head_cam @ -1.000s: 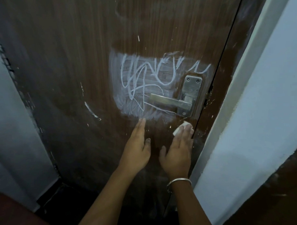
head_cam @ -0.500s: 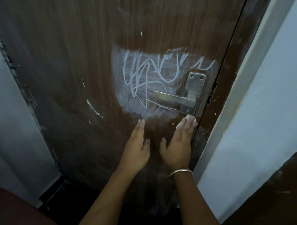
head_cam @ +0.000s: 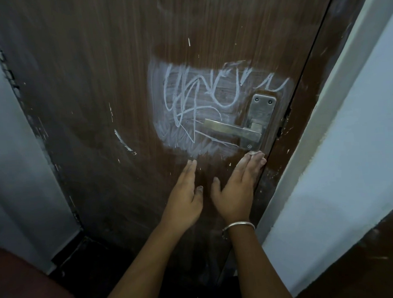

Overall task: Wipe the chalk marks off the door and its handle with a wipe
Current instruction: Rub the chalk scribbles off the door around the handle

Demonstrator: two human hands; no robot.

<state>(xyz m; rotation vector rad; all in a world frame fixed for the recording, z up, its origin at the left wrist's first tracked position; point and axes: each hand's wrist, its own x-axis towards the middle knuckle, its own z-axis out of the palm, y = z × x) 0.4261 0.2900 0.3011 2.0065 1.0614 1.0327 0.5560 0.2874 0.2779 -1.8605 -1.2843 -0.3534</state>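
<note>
The right hand (head_cam: 239, 187) is pressing the wipe (head_cam: 254, 151) flat under extended fingers just below the handle (head_cam: 231, 129), left hand (head_cam: 185, 193) lying released on the door (head_cam: 99, 85); firm upward overlapping strokes should be clearing the chalk marks (head_cam: 196, 104).

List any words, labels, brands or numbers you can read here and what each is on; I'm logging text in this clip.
None can be read.
Chalk scribble on the door: loops and strokes, no legible letters or numbers.
Handle and its plate: bare metal with screws, no brand visible.
Wipe under the right hand: only a sliver shows, no print visible.
Bangle: plain.
</note>
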